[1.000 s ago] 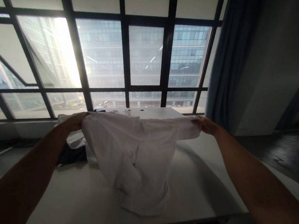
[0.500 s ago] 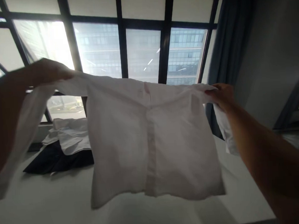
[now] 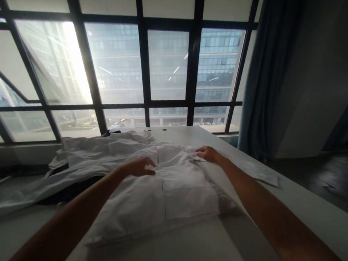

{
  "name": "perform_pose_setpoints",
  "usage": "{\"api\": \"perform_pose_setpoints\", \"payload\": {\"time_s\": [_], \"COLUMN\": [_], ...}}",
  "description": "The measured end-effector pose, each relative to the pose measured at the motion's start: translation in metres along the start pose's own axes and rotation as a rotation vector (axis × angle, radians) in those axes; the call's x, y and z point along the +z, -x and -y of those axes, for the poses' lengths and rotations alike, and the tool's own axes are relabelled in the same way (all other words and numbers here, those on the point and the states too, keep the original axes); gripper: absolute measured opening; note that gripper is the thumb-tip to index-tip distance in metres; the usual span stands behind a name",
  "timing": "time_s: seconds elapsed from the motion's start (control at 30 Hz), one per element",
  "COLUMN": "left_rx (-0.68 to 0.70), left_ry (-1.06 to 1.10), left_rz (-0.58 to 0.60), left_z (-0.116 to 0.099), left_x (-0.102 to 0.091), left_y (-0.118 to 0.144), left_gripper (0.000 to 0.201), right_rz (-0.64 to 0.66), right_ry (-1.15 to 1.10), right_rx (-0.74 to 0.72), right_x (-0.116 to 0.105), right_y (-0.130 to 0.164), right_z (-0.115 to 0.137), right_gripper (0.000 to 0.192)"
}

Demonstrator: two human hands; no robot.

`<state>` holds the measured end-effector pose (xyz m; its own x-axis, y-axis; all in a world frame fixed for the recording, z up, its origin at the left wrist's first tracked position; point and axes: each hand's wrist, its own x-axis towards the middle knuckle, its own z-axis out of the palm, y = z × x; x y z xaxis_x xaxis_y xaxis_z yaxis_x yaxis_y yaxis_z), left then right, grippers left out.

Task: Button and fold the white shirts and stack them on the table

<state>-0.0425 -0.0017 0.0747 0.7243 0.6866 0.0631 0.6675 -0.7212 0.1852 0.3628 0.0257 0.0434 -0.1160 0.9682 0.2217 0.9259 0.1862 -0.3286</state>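
A white shirt [image 3: 184,197] lies spread on the white table, its hem toward me and its body wrinkled near the top. One sleeve stretches left across the dark cloth, and the other lies out to the right. Over the upper left part of the shirt is my left hand [image 3: 139,166], its fingers apart and holding nothing. At the upper right, by the shoulder, the fingers of my right hand [image 3: 208,154] are closed on the shirt's edge.
White garments [image 3: 103,145] lie in a heap on the back left of the table [image 3: 186,131]. Dark cloth [image 3: 73,189] shows beneath the sleeve. Windows stand behind the table, with a blue-grey curtain [image 3: 261,100] at the right. The table's right edge runs diagonally toward me.
The shirt, held up stretched between both hands before, has come down onto the table. Both hands have lowered and moved inward, and the left one has let go.
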Motion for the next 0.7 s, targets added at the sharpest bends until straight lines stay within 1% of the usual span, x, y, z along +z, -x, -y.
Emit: {"api": "perform_pose_setpoints", "payload": {"time_s": [0.07, 0.1, 0.13, 0.2, 0.27, 0.33, 0.37, 0.4, 0.43, 0.47, 0.5, 0.53, 0.57, 0.6, 0.63, 0.67, 0.7], "left_rx": [0.076, 0.097, 0.106, 0.113, 0.131, 0.171, 0.192, 0.203, 0.200, 0.175, 0.129, 0.063, -0.026, -0.116, -0.202, -0.277, -0.337], "left_ry": [0.025, 0.023, 0.020, 0.014, 0.026, 0.092, 0.154, 0.229, 0.297, 0.340, 0.344, 0.292, 0.197, 0.076, -0.042, -0.134, -0.193], "left_rz": [0.062, 0.090, 0.117, 0.159, 0.201, 0.264, 0.314, 0.360, 0.382, 0.361, 0.296, 0.174, 0.025, -0.109, -0.208, -0.260, -0.269], "left_z": [-0.014, -0.020, -0.025, -0.036, -0.048, -0.059, -0.062, -0.063, -0.061, -0.056, -0.048, -0.038, -0.025, -0.012, 0.001, 0.013, 0.024], "left_x": [0.026, 0.036, 0.044, 0.054, 0.055, 0.051, 0.047, 0.042, 0.038, 0.034, 0.031, 0.029, 0.027, 0.027, 0.027, 0.028, 0.029], "left_y": [0.003, 0.007, 0.013, 0.028, 0.044, 0.053, 0.053, 0.050, 0.043, 0.034, 0.023, 0.011, -0.001, -0.012, -0.021, -0.028, -0.033], "left_gripper": [0.056, 0.062, 0.067, 0.073, 0.080, 0.084, 0.080, 0.071, 0.060, 0.049, 0.041, 0.038, 0.037, 0.036, 0.036, 0.038, 0.041], "right_rz": [0.200, 0.285, 0.353, 0.429, 0.539, 0.728, 0.816, 0.864, 0.849, 0.762, 0.637, 0.496, 0.366, 0.269, 0.208, 0.179, 0.166], "right_ry": [-0.055, -0.061, -0.052, -0.008, 0.046, 0.081, 0.087, 0.087, 0.094, 0.118, 0.155, 0.199, 0.239, 0.265, 0.270, 0.256, 0.233], "right_rx": [-0.109, -0.161, -0.200, -0.222, -0.131, 0.024, 0.098, 0.148, 0.163, 0.149, 0.123, 0.091, 0.057, 0.033, 0.022, 0.022, 0.024], "right_x": [0.015, 0.021, 0.024, 0.025, 0.017, 0.006, 0.001, -0.003, -0.006, -0.006, -0.004, 0.000, 0.006, 0.013, 0.021, 0.030, 0.038], "right_y": [0.009, 0.015, 0.021, 0.031, 0.037, 0.035, 0.032, 0.027, 0.020, 0.012, 0.004, -0.005, -0.013, -0.022, -0.029, -0.035, -0.041], "right_z": [0.021, 0.030, 0.037, 0.046, 0.051, 0.056, 0.059, 0.063, 0.067, 0.072, 0.078, 0.083, 0.087, 0.090, 0.092, 0.093, 0.093], "right_gripper": [0.040, 0.043, 0.045, 0.048, 0.046, 0.043, 0.043, 0.043, 0.043, 0.041, 0.037, 0.035, 0.034, 0.036, 0.041, 0.047, 0.053]}}
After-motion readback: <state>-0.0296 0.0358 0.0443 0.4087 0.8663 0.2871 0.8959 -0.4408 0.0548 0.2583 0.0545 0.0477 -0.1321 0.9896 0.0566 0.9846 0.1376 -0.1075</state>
